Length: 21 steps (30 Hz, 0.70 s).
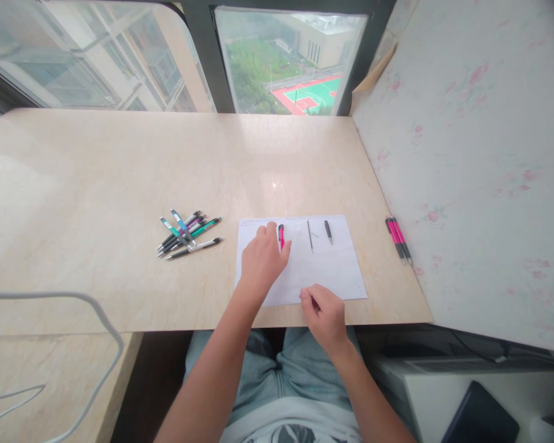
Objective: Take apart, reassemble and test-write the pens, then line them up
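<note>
A white sheet of paper lies on the beige marble table in front of me. On its top edge lie a pink pen part, a thin refill and a dark pen part. My left hand rests on the paper's left side, fingers curled, thumb touching the pink part. My right hand sits at the paper's near edge with its fingers closed in a pinch; what they hold is hidden.
A pile of several pens lies left of the paper. Two pink pens lie at the table's right edge by a flowered wall. Windows run behind the table. A grey cable loops at the near left.
</note>
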Each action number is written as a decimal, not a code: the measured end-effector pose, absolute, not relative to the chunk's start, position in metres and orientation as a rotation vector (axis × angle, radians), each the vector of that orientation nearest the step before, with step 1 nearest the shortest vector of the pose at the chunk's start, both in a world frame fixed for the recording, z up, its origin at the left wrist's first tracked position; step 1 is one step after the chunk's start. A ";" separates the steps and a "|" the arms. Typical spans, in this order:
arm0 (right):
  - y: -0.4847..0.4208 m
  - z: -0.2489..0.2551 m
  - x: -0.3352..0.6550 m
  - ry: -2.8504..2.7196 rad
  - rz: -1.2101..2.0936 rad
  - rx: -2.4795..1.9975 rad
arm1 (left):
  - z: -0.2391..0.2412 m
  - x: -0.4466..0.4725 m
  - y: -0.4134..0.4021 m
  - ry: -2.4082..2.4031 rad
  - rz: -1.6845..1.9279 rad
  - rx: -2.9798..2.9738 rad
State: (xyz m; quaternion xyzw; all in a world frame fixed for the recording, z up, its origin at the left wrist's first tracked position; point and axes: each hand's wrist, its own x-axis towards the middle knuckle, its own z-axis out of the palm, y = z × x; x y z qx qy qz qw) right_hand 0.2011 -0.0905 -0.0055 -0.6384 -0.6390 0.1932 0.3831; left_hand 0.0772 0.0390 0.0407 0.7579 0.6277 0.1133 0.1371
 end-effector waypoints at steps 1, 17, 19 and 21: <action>-0.091 -0.005 0.201 -1.622 0.482 -1.626 | 0.042 0.082 0.044 1.818 0.280 2.190; -0.091 0.000 0.204 -1.581 0.465 -1.528 | 0.031 0.061 0.043 1.314 0.886 1.306; -0.087 0.006 0.211 -1.555 0.573 -1.525 | 0.027 0.054 0.031 1.233 1.012 1.082; -0.076 0.014 0.221 -1.548 0.641 -1.553 | 0.023 0.048 0.020 1.197 1.067 0.938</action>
